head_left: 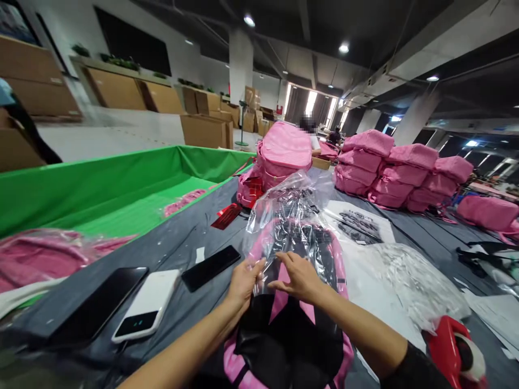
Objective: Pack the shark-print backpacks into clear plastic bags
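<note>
A pink and black backpack (292,340) with a pink star-like shape lies in front of me. A clear plastic bag (292,202) covers its far part, while its near part is bare. My left hand (244,282) pinches the bag's edge at the backpack's left side. Over the middle of the backpack, my right hand (299,276) rests on or just above the plastic, thumb and fingers apart. Just beyond the bag stand upright pink backpacks (286,148) with a red tag (226,216) beside them.
Left on the dark cloth lie a black phone (211,267), a white power bank (148,305) and a dark tablet-like device (99,302). A green-lined bin (101,189) holds bagged pink items. Rightward are stacked pink backpacks (365,162), clear bags (417,275) and a red tape dispenser (450,351).
</note>
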A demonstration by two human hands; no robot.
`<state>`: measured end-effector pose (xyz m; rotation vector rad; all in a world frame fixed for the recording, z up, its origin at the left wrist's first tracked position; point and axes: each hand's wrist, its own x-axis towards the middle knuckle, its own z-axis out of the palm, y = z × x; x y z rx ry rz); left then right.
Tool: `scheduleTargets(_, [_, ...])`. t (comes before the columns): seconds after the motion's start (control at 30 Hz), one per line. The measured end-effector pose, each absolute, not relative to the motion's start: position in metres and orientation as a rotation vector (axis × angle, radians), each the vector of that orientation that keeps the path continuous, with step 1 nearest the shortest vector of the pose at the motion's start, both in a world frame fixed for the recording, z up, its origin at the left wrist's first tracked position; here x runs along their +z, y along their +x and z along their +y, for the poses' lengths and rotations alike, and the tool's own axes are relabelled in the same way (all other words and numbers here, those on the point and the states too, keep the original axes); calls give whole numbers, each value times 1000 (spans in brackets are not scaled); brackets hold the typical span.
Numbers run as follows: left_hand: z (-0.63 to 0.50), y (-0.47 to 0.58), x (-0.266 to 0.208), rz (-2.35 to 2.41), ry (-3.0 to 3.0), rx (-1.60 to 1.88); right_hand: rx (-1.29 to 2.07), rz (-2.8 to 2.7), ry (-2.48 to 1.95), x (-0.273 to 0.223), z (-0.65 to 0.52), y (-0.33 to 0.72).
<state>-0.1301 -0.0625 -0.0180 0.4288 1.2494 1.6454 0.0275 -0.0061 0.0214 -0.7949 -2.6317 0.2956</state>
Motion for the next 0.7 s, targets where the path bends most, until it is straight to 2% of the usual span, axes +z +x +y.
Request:
scheduleTargets(0.13, [-62,-121,-14,1224,433,1689,822,-2336,-873,-18,-4,35])
scheduleTargets(0.23, [-69,-119,-5,1164,454,1726,1020,-2126,-784,-23,-5,31])
scheduleTargets(0.43, [-102,-126,6,965,500,1637,1036,-2049,-758,-23,-22,22])
scheduleTargets(0.6, [-106,-137,-7,1279,627,1687,1195,-2077,-697,-21,-22,10])
scheduleTargets(0.7, [-100,-151,-12,1411,669,1712,1079,-2274,-850,-9,-14,-2])
